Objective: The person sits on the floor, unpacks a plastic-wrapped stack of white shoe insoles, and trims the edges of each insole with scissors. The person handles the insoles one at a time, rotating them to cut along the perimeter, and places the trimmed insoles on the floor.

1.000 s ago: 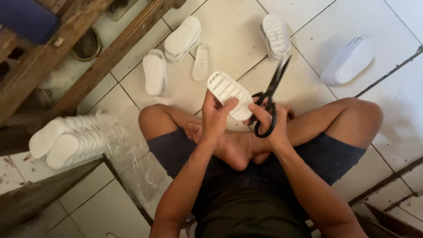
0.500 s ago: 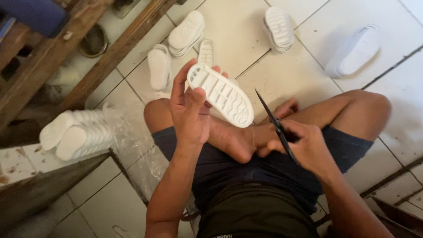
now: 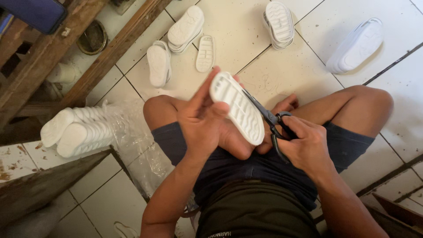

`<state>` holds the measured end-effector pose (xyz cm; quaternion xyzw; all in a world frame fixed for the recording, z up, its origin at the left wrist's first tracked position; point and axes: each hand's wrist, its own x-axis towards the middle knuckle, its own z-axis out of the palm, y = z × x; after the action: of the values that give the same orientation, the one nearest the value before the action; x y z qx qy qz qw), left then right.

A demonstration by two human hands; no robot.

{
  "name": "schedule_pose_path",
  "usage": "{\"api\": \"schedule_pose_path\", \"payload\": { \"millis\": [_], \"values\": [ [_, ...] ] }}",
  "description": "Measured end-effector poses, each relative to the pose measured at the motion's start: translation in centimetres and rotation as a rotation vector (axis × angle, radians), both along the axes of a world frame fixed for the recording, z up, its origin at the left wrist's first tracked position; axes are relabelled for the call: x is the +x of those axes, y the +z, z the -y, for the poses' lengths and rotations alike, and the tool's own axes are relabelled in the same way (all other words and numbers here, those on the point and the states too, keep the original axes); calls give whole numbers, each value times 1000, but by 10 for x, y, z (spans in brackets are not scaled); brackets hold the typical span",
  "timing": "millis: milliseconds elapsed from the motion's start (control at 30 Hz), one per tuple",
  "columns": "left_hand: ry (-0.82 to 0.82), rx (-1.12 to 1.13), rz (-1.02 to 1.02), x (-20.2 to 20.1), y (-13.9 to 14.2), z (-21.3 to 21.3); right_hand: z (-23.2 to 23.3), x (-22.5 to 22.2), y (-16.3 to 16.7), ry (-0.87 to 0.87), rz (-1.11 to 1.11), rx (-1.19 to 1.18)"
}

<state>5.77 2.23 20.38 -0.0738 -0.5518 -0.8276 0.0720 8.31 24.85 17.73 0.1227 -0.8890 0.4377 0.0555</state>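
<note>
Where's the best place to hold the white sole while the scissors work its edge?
Grip the sole by its left long edge, as the left hand does. The scissors in the right hand meet the right edge, so that side stays free, ribbed face up.

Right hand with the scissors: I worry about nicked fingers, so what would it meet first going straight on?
Probably the white sole's edge, where the scissors already point; the left hand's fingers lie beyond it.

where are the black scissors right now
In the head view, the black metal scissors are right of centre, gripped by the right hand, blades against the white ridged shoe sole.
</note>
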Motion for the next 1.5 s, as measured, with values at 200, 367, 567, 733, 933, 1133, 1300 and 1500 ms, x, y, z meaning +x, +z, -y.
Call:
{"api": "schedule_pose_path", "payload": {
  "millis": [200,367,567,733,933,1133,1300,1500],
  "values": [
    [-12,-84,38,7,-1,0,2,-7,12,11,-59,68],
    [0,-99,70,10,-4,1,4,-13,20,31,-54,79],
    [-33,-51,104,14,-8,2,1,-17,26,66,-45,89],
    [-149,161,173,13,-6,5,-5,-23,29,103,-110,187],
    [-284,150,306,13,2,11,-15,-31,35,179,-161,231],
    [-398,124,311,5,10,17,-25,-35,37,204,-168,306],
    [-488,87,383,-2,21,20,-31,-37,38,266,-130,236],
    [-494,54,695,-8,12,32,-30,-29,39,109,94,215]
  ]
}}
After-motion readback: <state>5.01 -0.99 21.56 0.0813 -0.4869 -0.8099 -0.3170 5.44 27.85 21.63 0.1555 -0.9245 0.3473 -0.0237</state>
